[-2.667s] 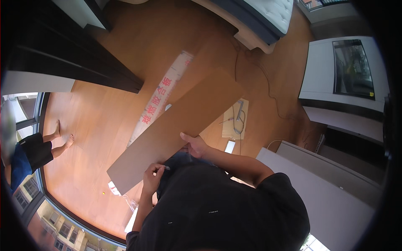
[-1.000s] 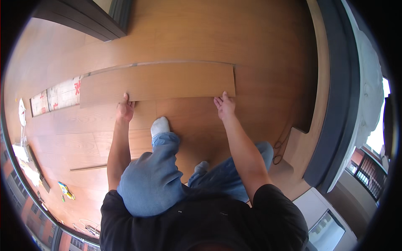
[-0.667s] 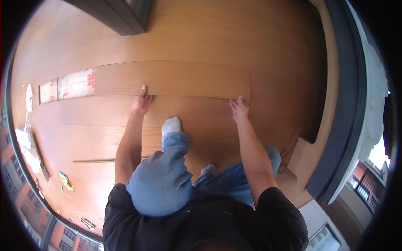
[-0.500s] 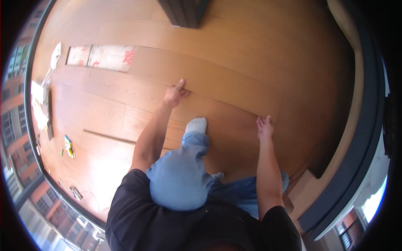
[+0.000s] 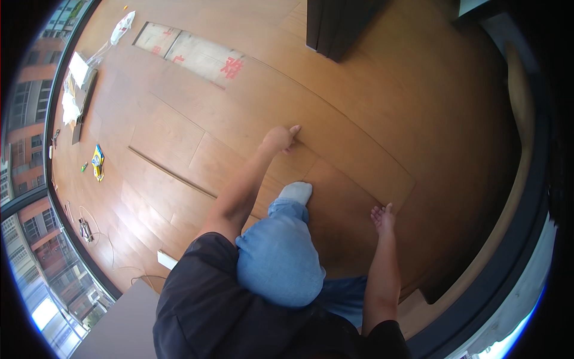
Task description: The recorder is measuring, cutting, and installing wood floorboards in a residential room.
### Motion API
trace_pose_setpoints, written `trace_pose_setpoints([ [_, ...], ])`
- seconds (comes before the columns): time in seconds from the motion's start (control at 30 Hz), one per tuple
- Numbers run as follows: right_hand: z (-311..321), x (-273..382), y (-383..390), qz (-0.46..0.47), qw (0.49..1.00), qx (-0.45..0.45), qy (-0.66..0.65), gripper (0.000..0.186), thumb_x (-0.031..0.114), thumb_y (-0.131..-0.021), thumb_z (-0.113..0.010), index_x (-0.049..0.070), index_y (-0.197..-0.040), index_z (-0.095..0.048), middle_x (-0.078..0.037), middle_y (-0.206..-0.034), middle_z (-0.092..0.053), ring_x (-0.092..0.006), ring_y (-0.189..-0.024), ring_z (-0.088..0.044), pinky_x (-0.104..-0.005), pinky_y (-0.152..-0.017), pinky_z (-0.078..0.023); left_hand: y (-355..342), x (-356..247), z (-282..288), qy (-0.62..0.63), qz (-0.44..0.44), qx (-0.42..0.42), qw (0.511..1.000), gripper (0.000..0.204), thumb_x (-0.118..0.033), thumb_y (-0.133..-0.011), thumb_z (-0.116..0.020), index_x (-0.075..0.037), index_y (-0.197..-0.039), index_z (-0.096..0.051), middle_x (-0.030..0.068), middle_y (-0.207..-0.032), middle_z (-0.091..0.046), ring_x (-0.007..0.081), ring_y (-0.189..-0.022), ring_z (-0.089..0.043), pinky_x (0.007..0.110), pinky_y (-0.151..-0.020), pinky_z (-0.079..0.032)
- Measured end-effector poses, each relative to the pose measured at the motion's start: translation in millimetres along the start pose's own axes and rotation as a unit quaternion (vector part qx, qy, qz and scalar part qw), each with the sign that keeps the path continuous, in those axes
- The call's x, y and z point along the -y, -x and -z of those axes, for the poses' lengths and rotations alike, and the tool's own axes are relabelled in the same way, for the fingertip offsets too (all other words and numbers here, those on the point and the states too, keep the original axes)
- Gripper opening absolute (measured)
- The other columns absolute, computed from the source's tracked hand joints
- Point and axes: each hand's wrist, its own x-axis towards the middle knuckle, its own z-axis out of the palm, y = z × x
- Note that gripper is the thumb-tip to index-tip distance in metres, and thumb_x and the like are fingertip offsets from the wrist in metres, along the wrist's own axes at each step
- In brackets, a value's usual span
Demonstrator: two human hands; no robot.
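A long wood-coloured plank (image 5: pixel 347 140) lies low in a row of the floor, beside an exposed strip of whitish boards (image 5: pixel 197 57) with red printing. My left hand (image 5: pixel 280 139) is closed on the plank's near long edge, around its middle, thumb on top. My right hand (image 5: pixel 382 218) grips the same edge at the right end, fingers partly curled. My left foot (image 5: pixel 296 192), in a white sock, rests just on the near side of the plank.
A dark post (image 5: pixel 332 27) stands beyond the plank. A curved bed base (image 5: pixel 514 149) borders the right. Along the left window are a carton (image 5: pixel 84 96), a yellow packet (image 5: pixel 98 161), tools (image 5: pixel 85 230) with wires and a white bag (image 5: pixel 122 29). A grey panel (image 5: pixel 122 323) is lower left.
The plank, earlier held up at my body, has come down into the floor row. Both hands stayed on its edge over the last second while my view swung round toward the window.
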Motion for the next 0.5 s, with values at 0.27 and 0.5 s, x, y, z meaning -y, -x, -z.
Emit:
trace_pose_setpoints([
  [0.27, 7, 10, 12, -0.036, 0.998, 0.044, 0.001, 0.058, 0.058, -0.1, -0.057, 0.004, -0.118, -0.052, -0.013, -0.104, -0.068, -0.0262, -0.094, -0.069, -0.0399, -0.08, -0.059, 7, 15, 10, -0.064, -0.013, -0.025, 0.998, 0.069, -0.059, -0.106, -0.037, -0.003, -0.099, -0.077, 0.0111, -0.091, -0.078, 0.022, -0.086, -0.076, 0.035, -0.078, -0.059],
  [0.5, 41, -10, -5, 0.249, 0.828, -0.362, 0.349, 0.06, 0.042, -0.1, -0.066, -0.01, -0.128, -0.057, -0.022, -0.115, -0.069, -0.0303, -0.106, -0.069, -0.0398, -0.093, -0.054, -42, 61, 135, -0.108, -0.095, -0.467, 0.873, 0.037, -0.037, -0.099, -0.054, -0.005, -0.113, -0.066, 0.028, -0.12, -0.066, 0.0418, -0.11, -0.066, 0.053, -0.091, -0.053],
])
